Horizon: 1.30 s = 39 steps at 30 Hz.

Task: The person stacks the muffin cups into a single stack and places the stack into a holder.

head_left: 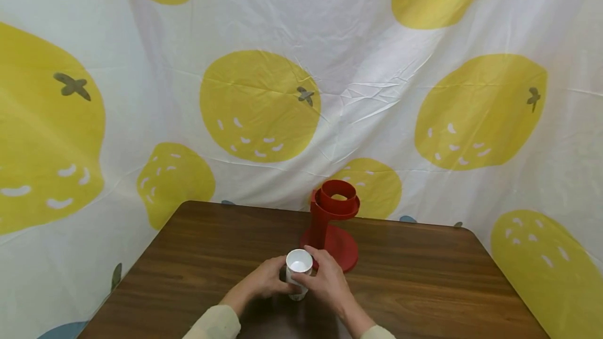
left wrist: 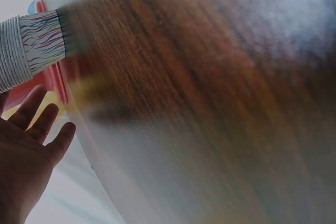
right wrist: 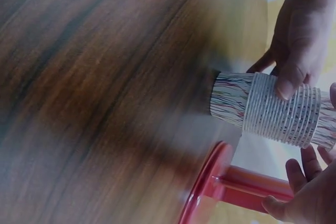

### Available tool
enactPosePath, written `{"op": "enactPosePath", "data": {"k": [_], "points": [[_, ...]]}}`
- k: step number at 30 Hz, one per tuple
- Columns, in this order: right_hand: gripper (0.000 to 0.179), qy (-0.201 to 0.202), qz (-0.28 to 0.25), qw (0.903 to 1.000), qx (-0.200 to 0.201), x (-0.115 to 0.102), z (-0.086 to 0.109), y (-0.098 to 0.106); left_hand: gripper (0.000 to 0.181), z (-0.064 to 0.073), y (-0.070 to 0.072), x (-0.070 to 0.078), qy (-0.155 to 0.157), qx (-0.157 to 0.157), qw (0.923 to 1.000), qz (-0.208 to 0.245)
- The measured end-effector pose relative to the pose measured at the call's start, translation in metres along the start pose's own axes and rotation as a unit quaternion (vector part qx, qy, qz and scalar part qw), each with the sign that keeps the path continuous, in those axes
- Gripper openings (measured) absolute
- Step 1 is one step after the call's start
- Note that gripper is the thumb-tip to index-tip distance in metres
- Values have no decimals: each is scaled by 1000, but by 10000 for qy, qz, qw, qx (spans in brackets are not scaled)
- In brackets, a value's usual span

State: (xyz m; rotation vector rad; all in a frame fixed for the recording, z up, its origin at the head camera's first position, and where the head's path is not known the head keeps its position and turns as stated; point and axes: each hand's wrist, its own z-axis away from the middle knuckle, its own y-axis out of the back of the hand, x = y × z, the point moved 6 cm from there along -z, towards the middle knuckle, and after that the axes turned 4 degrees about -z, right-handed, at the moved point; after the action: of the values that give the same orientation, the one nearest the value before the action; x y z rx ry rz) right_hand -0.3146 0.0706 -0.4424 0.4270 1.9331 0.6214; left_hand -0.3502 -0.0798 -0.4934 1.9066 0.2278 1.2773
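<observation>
A stack of nested paper cups [right wrist: 273, 111] stands upright on the table, its walls patterned with wavy coloured lines, several white rims close together. The top cup [head_left: 299, 261] sits partly raised above the other rims, its white inside showing in the head view. My left hand [head_left: 270, 278] holds the stack from the left, with its thumb [right wrist: 290, 80] on the rims; in the left wrist view the other fingers are spread. From the right, my right hand [head_left: 327, 279] grips the top cup between thumb and finger near its rim; the remaining fingers stick out loosely.
Just behind the cups stands a red holder [head_left: 319, 224] with a round base, an upright post and a ring on top. A dark wood-grain table [head_left: 424, 276] lies beneath. A white cloth with yellow fruit prints [head_left: 353, 67] hangs behind it.
</observation>
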Motion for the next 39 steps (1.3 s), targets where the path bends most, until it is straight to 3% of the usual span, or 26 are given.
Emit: {"op": "enactPosePath", "data": {"k": [10,19,24,31,39], "points": [[77,133,199,9996,-112,3,6,-3,56,0,0,-1,68,49,9999,-142],[68,-250,-445,9981,-351,17,9,-8,53,0,0,-1,-69,63,9997,-218],[61,-241,-689,9965,-414,23,12,-8,52,0,0,0,-178,103,9995,-225],[59,-392,-857,9943,-496,34,19,-8,58,0,2,0,-171,118,9995,-227],[58,-277,-743,9960,-415,37,20,-7,60,4,5,-1,-131,110,9994,-301]]}}
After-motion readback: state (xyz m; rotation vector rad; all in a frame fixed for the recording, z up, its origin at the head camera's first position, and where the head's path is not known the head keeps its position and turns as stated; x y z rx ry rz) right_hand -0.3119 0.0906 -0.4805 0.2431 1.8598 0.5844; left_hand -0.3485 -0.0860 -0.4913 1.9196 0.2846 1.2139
